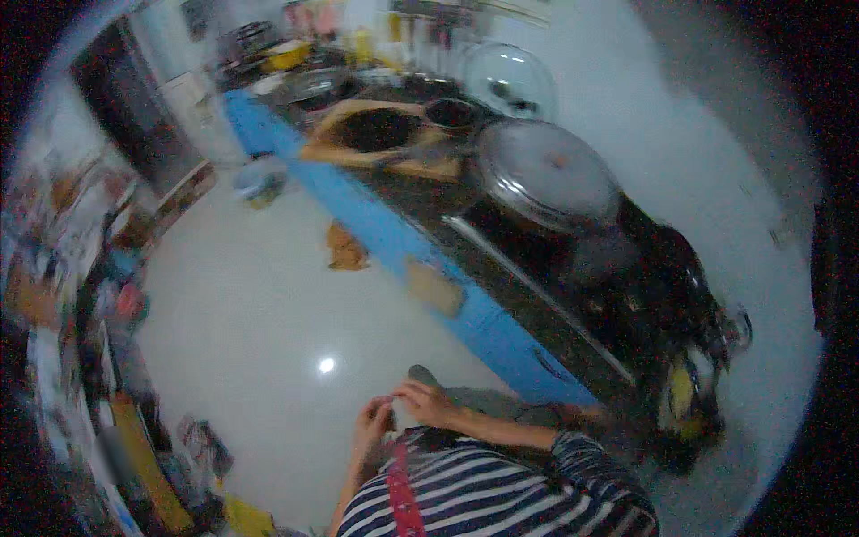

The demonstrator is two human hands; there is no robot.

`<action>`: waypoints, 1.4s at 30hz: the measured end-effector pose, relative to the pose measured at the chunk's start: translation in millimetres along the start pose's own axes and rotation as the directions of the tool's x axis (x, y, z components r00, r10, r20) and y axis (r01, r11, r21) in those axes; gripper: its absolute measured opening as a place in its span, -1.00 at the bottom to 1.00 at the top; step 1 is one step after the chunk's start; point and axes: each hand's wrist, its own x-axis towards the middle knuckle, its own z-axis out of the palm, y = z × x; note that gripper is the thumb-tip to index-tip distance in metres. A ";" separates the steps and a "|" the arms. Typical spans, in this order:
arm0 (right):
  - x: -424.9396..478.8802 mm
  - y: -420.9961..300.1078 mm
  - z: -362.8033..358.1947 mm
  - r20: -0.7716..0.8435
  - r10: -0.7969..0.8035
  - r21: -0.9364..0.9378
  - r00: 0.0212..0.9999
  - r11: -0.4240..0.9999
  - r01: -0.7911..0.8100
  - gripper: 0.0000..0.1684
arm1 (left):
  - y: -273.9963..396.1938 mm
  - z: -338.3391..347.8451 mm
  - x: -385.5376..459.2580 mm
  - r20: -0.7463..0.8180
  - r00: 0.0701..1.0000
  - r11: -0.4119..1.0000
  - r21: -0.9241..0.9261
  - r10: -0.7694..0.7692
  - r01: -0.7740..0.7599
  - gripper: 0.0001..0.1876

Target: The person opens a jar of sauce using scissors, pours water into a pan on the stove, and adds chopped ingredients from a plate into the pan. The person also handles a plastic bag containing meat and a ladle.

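Note:
Both my hands are together low in front of my striped shirt [456, 483], over the pale floor. My left hand [374, 419] is raised with its fingers bent inward. Its fingertips come close to those of my right hand [424, 403], which reaches in from the right with curled fingers. Something small and pale may be between the fingertips, but blur hides whether either hand holds anything. A red strap [405, 497] hangs down the shirt.
Blue cabinets [376, 228] run diagonally under a dark counter with a large lidded pan [547, 168], a glass lid [510, 80] and a wooden board [329, 144]. An orange-brown cat-like shape [345, 248] is on the floor [255, 288]. Cluttered items line the left side.

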 end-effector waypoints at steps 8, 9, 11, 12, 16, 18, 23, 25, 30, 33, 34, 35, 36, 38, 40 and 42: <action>129.2 33.0 83.2 0.265 -0.183 -0.050 0.947 0.978 0.203 -0.83 | 13.2 -87.8 69.8 -0.188 0.982 0.794 -0.594 0.014 -0.125 -0.69; 136.0 35.9 93.3 0.209 -0.325 0.016 0.922 0.944 0.329 -0.82 | 5.4 -82.0 66.0 -0.171 0.985 0.618 -0.777 -0.018 -0.123 -0.71; 171.0 47.0 119.2 0.392 -0.302 0.113 0.869 0.953 0.280 -0.79 | 29.5 -104.8 103.8 -0.057 0.994 0.529 -0.843 0.089 -0.096 -0.76; 185.1 48.9 134.9 0.432 -0.301 0.159 0.850 0.953 0.257 -0.80 | 34.2 -116.1 104.1 -0.120 0.990 0.552 -0.822 0.072 -0.140 -0.77; 237.1 50.4 192.9 0.680 -0.226 0.103 0.697 0.971 0.215 -0.84 | 66.6 -166.1 120.9 -0.195 0.973 0.638 -0.767 -0.125 -0.072 -0.77; 259.9 42.4 227.7 0.767 -0.290 0.074 0.573 0.926 0.371 -0.81 | 75.6 -194.7 111.9 -0.224 0.973 0.614 -0.776 -0.051 -0.146 -0.78; 279.2 10.2 324.1 0.885 -0.333 0.242 0.325 0.926 0.291 -0.73 | 75.5 -258.4 69.1 -0.436 0.900 0.415 -0.816 0.017 -0.404 -0.79; 285.8 -6.5 367.2 0.864 -0.432 0.349 0.259 0.884 0.310 -0.70 | 70.6 -294.8 62.4 -0.491 0.871 0.347 -0.814 0.019 -0.467 -0.79; 331.5 -65.7 490.7 0.852 -0.502 0.441 0.148 0.841 0.312 -0.55 | 53.6 -421.2 61.1 -0.727 0.636 0.753 -0.260 0.260 -0.604 -0.80; 368.4 -111.4 573.5 0.886 -0.458 0.447 0.073 0.885 0.130 -0.49 | 73.9 -499.3 40.8 -0.732 0.640 0.316 -0.566 0.233 -0.762 -0.76; 377.4 -128.6 603.3 0.905 -0.393 0.381 0.164 0.919 0.103 -0.48 | 89.8 -525.3 27.8 -0.799 0.553 0.550 -0.359 0.237 -0.754 -0.74; 387.1 -143.7 630.3 0.892 -0.375 0.372 0.253 0.926 0.063 -0.46 | 110.9 -549.9 16.9 -0.852 0.486 0.664 -0.252 0.192 -0.704 -0.73; 403.7 -154.9 652.0 0.941 -0.215 0.268 0.262 0.946 -0.185 -0.50 | 135.1 -573.8 4.5 -0.884 0.424 0.651 -0.206 0.196 -0.731 -0.72; 427.2 -177.7 686.8 0.994 0.052 0.040 0.099 0.662 -0.749 -0.61 | 183.0 -604.5 -13.5 -0.933 0.348 0.443 -0.277 0.087 -0.853 -0.71; 444.2 -205.6 718.9 0.995 0.027 -0.096 -0.092 0.200 -0.975 -0.63 | 224.4 -648.7 -26.5 -0.970 0.213 0.571 -0.111 0.115 -0.813 -0.70; 453.5 -227.6 736.8 0.967 0.077 -0.241 -0.242 -0.021 -0.970 -0.63 | 243.0 -682.1 -26.9 -0.956 0.064 0.738 0.177 0.286 -0.652 -0.70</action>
